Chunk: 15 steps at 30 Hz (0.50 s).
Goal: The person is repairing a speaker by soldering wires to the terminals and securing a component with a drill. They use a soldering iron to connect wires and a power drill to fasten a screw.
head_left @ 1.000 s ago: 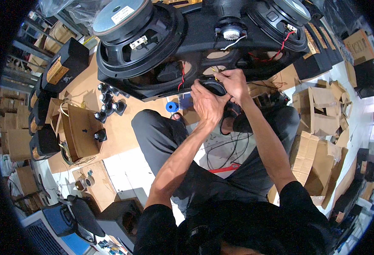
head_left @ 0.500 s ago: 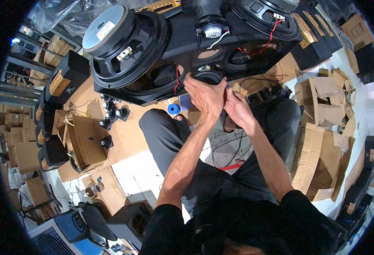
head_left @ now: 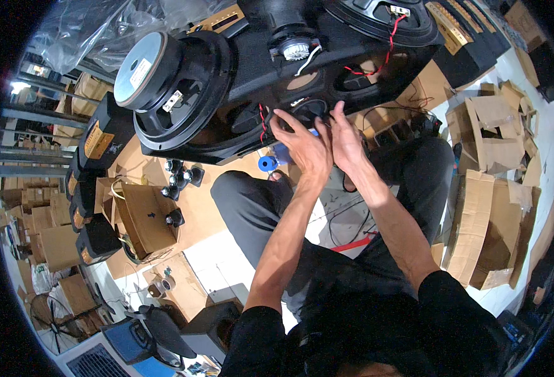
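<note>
A large black speaker cabinet point(head_left: 252, 81) lies in front of me with its round openings showing. At its near edge a small round black part point(head_left: 308, 112), perhaps a small driver, sits by the hands, its front largely hidden. My left hand point(head_left: 306, 149) has its fingers apart, the fingertips against or close beside this part. My right hand point(head_left: 349, 143) is upright next to it, fingers stretched out; contact cannot be made out. A big woofer point(head_left: 182, 94) rests on the cabinet's left and another woofer point(head_left: 390, 22) on the right. Between them is a horn driver point(head_left: 294, 50) with a white wire.
Red twisted wires point(head_left: 390, 47) hang from the right woofer. A blue roll point(head_left: 267, 164) is between the cabinet and my left knee. Small black parts point(head_left: 182, 179) and an open carton point(head_left: 145, 217) stand left; torn cardboard point(head_left: 494, 226) lies right.
My hands have loosened from the small round part, with the fingers now more spread. The whole view has shifted slightly; the cabinet sits a little higher and farther left in the picture.
</note>
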Each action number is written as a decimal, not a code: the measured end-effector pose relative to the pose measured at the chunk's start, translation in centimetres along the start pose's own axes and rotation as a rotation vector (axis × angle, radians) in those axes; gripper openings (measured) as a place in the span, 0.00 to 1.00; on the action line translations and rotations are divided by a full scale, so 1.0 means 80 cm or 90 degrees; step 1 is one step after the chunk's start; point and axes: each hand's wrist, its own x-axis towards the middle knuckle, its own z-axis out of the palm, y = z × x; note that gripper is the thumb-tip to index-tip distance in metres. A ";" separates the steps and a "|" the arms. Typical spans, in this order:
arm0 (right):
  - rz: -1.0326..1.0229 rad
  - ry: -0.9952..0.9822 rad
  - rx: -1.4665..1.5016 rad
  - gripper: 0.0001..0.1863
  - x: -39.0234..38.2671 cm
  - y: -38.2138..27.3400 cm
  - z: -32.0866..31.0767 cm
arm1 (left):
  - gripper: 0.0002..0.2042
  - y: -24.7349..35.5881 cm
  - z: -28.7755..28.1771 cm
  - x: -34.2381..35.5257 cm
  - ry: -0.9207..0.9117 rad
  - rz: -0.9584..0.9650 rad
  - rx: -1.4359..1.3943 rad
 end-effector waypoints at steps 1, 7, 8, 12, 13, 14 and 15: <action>-0.016 -0.026 0.030 0.23 0.002 0.005 -0.001 | 0.41 -0.009 -0.001 -0.001 -0.004 0.022 0.035; 0.009 -0.127 0.025 0.24 0.004 -0.004 -0.005 | 0.41 -0.051 -0.011 0.003 -0.011 0.053 0.150; 0.012 -0.125 0.020 0.23 0.004 -0.006 -0.006 | 0.42 -0.057 -0.016 0.005 -0.036 0.079 0.194; 0.019 -0.160 0.084 0.18 0.008 -0.003 -0.020 | 0.48 -0.059 -0.039 0.021 -0.102 0.155 0.296; 0.020 -0.169 0.107 0.15 0.010 0.001 -0.025 | 0.49 -0.067 -0.039 0.025 -0.100 0.179 0.312; 0.012 -0.172 0.113 0.14 0.010 0.006 -0.030 | 0.49 -0.073 -0.039 0.030 -0.099 0.203 0.329; 0.003 -0.176 0.120 0.13 0.010 0.008 -0.031 | 0.48 -0.073 -0.041 0.037 -0.085 0.203 0.293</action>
